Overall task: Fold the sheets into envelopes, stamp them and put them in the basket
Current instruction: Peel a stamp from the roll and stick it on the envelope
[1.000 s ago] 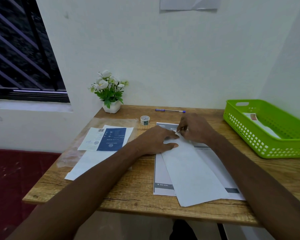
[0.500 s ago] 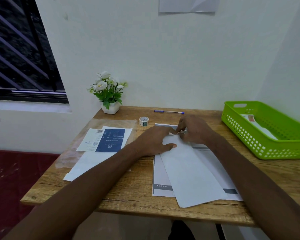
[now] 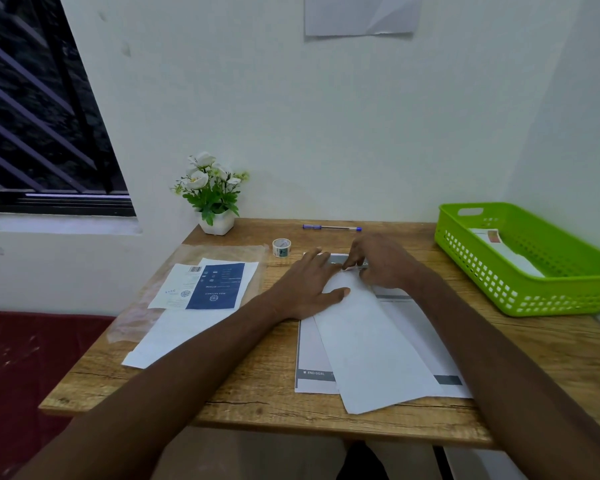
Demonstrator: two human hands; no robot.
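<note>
From the head view, the only view here, the white sheet lies slanted on the wooden surface, over a printed page with a grey band. The left hand lies flat on the upper left part of the sheet, fingers straight and spread, pressing it down. The right hand is at the far end of the sheet with fingers curled; it seems to pinch the top edge there, probably to make a fold.

The sheet looks thin, light and limp, so I think it will slide easily on the page under it and crease where it is pressed. The best place to take it is a corner or an edge, while the other hand keeps it still.

The green basket stands at the right side, well apart from the sheet, with one envelope already inside. Further back are a roll of stamps, a blue pen and a small flower pot. At the left lie more papers on clear plastic. The walls are white, and a barred window is at the left.
</note>
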